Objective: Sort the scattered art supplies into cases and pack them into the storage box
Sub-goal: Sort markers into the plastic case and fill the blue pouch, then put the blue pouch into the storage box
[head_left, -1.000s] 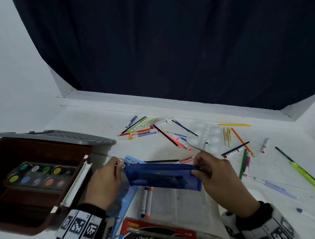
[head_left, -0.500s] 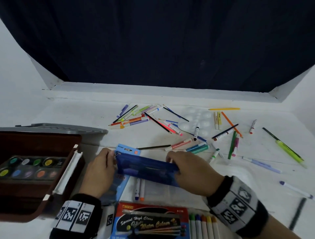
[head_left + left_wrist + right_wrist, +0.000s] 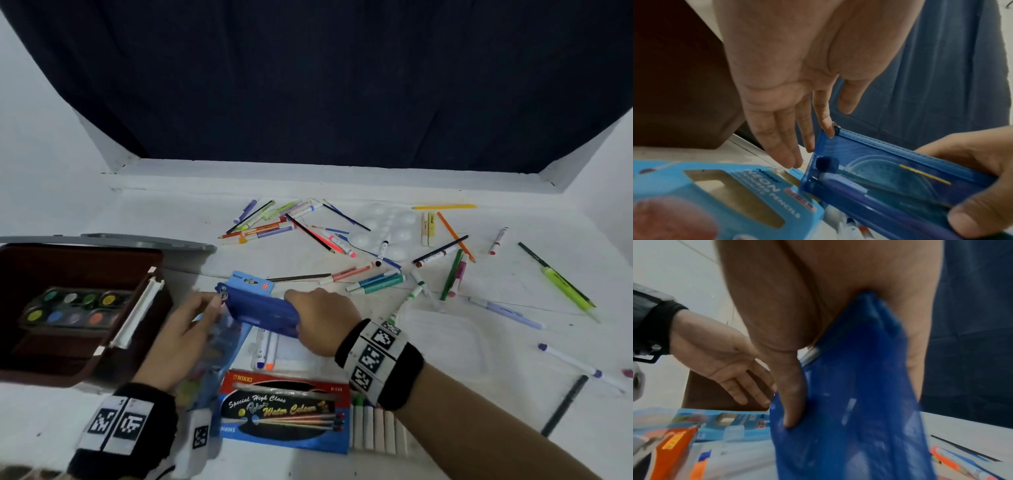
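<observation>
Left wrist: translucent blue mesh pouch [image 3: 890, 170]

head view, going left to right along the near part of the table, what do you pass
brown storage box → left hand → blue mesh pencil case → right hand → clear plastic lid → purple-capped white marker

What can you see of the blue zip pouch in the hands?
The blue zip pouch is a flat, see-through mesh case with a stitched blue top band. Pens and a round clear item show inside. The right hand grips one end; the straight fingertips of the left hand touch the zipper end. It tilts above a light blue pencil pack.
</observation>
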